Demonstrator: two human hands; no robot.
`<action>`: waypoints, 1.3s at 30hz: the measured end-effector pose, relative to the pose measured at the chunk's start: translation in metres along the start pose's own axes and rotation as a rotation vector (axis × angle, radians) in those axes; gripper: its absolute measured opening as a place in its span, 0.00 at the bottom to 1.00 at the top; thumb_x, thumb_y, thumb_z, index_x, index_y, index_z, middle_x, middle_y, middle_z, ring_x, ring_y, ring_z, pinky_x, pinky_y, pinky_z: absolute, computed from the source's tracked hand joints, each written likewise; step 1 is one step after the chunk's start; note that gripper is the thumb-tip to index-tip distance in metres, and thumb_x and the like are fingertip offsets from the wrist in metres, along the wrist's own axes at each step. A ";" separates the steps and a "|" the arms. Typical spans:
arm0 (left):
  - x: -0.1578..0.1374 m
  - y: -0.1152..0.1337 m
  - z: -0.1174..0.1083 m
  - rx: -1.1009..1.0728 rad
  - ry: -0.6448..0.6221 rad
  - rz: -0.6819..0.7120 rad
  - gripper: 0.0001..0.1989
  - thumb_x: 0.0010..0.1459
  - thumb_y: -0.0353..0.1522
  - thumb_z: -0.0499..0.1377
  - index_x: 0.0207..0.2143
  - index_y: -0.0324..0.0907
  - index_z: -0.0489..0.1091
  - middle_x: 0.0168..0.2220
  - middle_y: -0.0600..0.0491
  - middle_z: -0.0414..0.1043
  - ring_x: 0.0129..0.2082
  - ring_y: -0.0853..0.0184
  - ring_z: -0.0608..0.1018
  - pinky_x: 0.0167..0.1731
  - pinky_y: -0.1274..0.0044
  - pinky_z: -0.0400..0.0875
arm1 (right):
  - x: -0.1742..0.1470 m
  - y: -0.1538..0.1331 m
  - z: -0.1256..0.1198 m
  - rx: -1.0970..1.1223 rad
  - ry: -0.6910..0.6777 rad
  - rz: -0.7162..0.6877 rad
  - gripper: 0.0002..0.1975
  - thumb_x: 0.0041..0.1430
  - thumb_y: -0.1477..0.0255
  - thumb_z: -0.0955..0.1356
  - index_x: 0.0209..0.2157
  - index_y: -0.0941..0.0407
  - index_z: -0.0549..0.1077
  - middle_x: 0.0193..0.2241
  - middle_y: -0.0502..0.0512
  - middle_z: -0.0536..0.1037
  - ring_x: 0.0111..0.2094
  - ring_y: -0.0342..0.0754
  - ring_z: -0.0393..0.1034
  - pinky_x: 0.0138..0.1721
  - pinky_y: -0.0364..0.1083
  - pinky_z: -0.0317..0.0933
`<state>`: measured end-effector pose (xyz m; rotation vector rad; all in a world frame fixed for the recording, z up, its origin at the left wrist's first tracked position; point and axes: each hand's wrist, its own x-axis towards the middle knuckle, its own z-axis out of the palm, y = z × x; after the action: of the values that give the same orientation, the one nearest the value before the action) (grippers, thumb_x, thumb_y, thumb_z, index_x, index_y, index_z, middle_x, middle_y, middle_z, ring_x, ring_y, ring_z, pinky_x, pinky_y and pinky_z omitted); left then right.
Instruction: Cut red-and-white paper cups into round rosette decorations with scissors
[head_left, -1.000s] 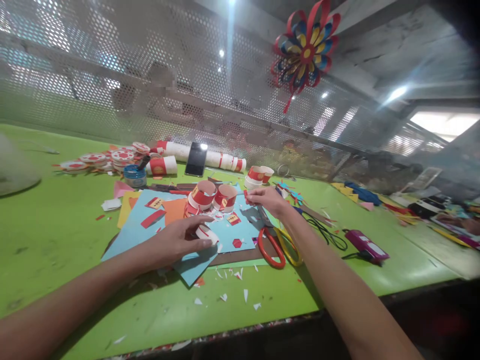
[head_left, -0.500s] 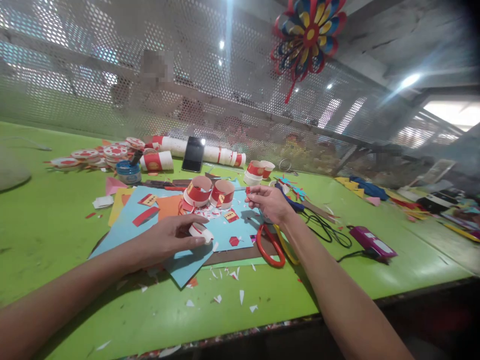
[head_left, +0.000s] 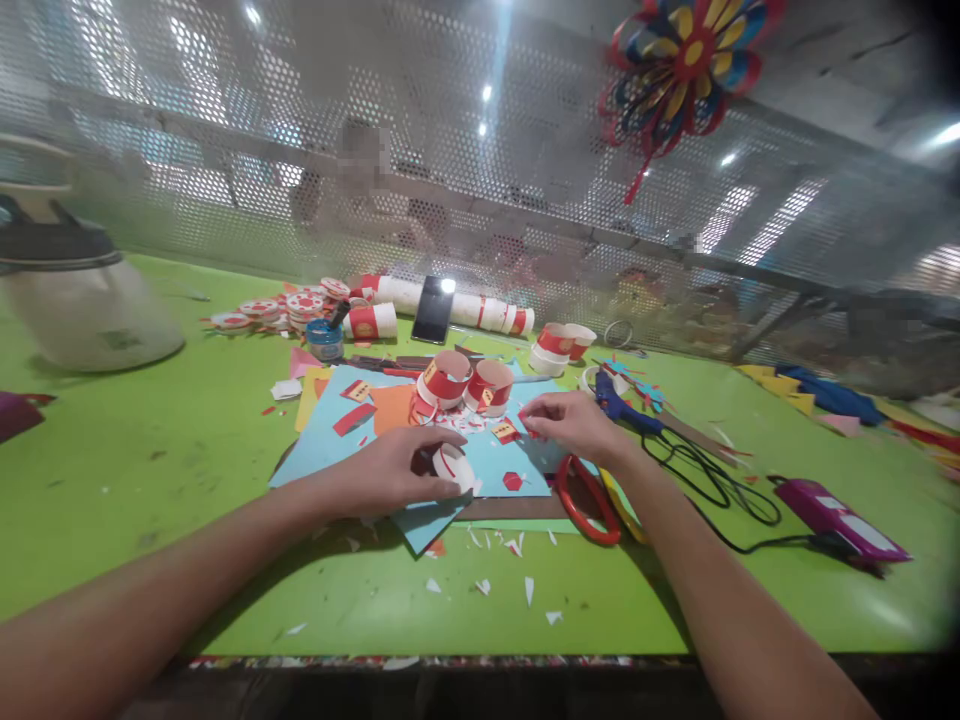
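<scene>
My left hand (head_left: 401, 465) curls its thumb and fingers around a small white paper ring with a red line (head_left: 454, 470), held tilted over the light blue paper (head_left: 322, 435). My right hand (head_left: 574, 422) is closed in a pinch low over the blue paper's right side, with a small red paper piece (head_left: 523, 422) partly showing at the fingertips. Between and beyond the hands stand two red and white paper cup rings (head_left: 448, 380), each with a yellow patch. A red and yellow paper piece (head_left: 506, 431) and a red hexagon (head_left: 513, 481) lie on the blue paper.
Scissors with a red handle (head_left: 581, 505) lie under my right forearm. A blue glue gun (head_left: 622, 405) with a black cord is right of that hand. Behind are a blue jar (head_left: 325, 340), a phone (head_left: 433, 310) and stacked cups (head_left: 553, 348). Paper scraps litter the front.
The view has swung left, so the scene sits further right. My right hand has lowered the small red piece towards the blue paper. The white ring in my left hand has turned slightly.
</scene>
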<state>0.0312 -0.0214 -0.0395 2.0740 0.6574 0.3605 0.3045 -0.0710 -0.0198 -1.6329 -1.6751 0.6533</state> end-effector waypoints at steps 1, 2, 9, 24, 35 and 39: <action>-0.001 0.002 0.000 0.040 0.008 0.001 0.29 0.50 0.43 0.62 0.52 0.38 0.68 0.38 0.48 0.75 0.34 0.61 0.75 0.34 0.72 0.68 | -0.002 -0.002 0.002 -0.052 -0.031 -0.013 0.09 0.48 0.68 0.70 0.30 0.59 0.79 0.17 0.47 0.73 0.19 0.41 0.62 0.23 0.42 0.56; -0.001 0.003 0.000 0.082 0.017 0.001 0.28 0.50 0.42 0.62 0.51 0.37 0.69 0.38 0.47 0.75 0.34 0.62 0.75 0.34 0.72 0.68 | -0.003 -0.004 0.003 -0.103 -0.056 -0.025 0.10 0.48 0.69 0.70 0.32 0.59 0.80 0.17 0.46 0.73 0.19 0.41 0.62 0.23 0.41 0.55; -0.002 0.008 -0.002 0.248 0.041 0.038 0.29 0.50 0.41 0.60 0.53 0.36 0.68 0.49 0.42 0.73 0.46 0.54 0.74 0.45 0.67 0.68 | -0.002 -0.007 0.005 -0.381 0.065 -0.052 0.11 0.53 0.71 0.68 0.35 0.58 0.81 0.20 0.51 0.76 0.22 0.43 0.64 0.26 0.42 0.55; -0.003 0.011 -0.005 0.249 -0.001 0.005 0.36 0.47 0.36 0.64 0.60 0.41 0.61 0.58 0.42 0.65 0.54 0.50 0.68 0.52 0.63 0.62 | -0.013 -0.023 0.028 -0.269 0.178 -0.255 0.12 0.58 0.68 0.66 0.28 0.59 0.78 0.19 0.49 0.71 0.20 0.40 0.58 0.24 0.41 0.53; 0.003 -0.001 0.001 0.183 0.032 0.088 0.39 0.48 0.34 0.64 0.62 0.44 0.54 0.52 0.45 0.71 0.46 0.55 0.74 0.46 0.66 0.68 | -0.027 -0.037 0.045 -0.302 -0.302 -0.526 0.11 0.56 0.79 0.67 0.39 0.56 0.78 0.29 0.53 0.75 0.29 0.44 0.66 0.34 0.44 0.60; 0.001 0.001 0.001 0.193 0.019 0.089 0.41 0.50 0.33 0.63 0.64 0.42 0.51 0.52 0.44 0.71 0.47 0.56 0.74 0.46 0.65 0.68 | -0.030 -0.040 0.050 -0.345 -0.359 -0.521 0.10 0.57 0.81 0.66 0.36 0.57 0.78 0.29 0.53 0.71 0.29 0.44 0.65 0.32 0.43 0.59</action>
<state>0.0331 -0.0215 -0.0393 2.2916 0.6335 0.3806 0.2393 -0.0986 -0.0249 -1.2483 -2.4683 0.4225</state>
